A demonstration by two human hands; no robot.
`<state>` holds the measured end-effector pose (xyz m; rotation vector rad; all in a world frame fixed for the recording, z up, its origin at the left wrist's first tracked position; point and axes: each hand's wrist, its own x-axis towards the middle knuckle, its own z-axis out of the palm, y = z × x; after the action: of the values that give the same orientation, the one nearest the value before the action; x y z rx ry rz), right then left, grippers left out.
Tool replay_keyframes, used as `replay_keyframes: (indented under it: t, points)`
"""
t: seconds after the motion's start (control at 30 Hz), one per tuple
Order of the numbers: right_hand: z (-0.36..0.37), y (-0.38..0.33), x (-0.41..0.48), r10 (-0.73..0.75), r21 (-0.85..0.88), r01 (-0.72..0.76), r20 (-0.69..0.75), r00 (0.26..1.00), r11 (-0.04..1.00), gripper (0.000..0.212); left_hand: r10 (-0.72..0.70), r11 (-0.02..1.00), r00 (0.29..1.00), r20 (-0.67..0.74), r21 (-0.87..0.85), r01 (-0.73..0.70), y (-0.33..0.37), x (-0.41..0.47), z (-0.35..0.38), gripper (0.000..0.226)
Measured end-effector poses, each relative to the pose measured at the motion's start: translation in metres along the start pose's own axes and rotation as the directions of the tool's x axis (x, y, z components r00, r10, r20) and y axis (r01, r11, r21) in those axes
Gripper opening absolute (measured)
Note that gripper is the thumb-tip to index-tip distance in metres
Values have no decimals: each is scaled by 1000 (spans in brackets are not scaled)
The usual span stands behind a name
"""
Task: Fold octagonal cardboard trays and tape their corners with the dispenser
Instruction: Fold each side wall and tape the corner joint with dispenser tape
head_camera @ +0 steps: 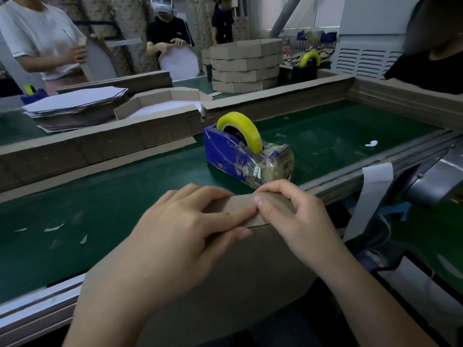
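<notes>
A brown cardboard tray [250,266] leans toward me at the near edge of the green belt, its brown outside facing me. My left hand [180,226] lies over a folded side flap, fingers stretched across it and thumb pressing below the fold. My right hand [295,216] pinches the same corner from the right, its fingertips meeting my left fingertips at the seam. Just beyond stands the blue tape dispenser [240,154] with a yellow tape roll [240,128].
The green belt [100,196] is bordered by cardboard strips. A stack of folded trays [245,66] stands at the back, flat blanks [75,106] lie at the left. Other people work across the table. A small white object [371,143] lies right of the dispenser.
</notes>
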<state>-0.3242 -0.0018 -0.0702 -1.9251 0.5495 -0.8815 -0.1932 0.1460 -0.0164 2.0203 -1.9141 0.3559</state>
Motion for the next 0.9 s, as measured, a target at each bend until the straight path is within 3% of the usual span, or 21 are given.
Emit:
replay_keyframes:
  t: [0.1,0.27,0.37,0.43,0.5,0.6,0.7,0.9]
  points:
    - [-13,6,10,-3,15,3,36,999,1000,15,-14,1000,1000,-6,10,14,-3,2,3,38]
    - [-47,16,79,-11,-90,-11,-236,972,996,23,-50,999,999,-18,-16,49,-8,3,6,38]
    - [-50,26,127,198,-282,-217,-93,976,935,26,-79,995,997,-27,-58,77,-7,1,6,38]
    - [-47,28,138,342,-235,-321,57,938,918,28,-88,994,996,-32,-64,85,-7,0,6,37]
    - [-48,28,138,386,-181,-362,124,914,915,24,-88,995,995,-44,-54,85,-8,-1,7,36]
    - [-50,28,135,387,1,-390,124,914,921,14,-103,994,993,-59,-54,100,-10,-3,7,36]
    - [-49,29,133,479,216,-491,110,871,844,19,-109,993,992,-63,-58,105,-10,-3,7,37]
    - [-52,20,135,562,290,-590,181,807,754,23,-94,994,994,-54,-56,91,-10,-1,7,37]
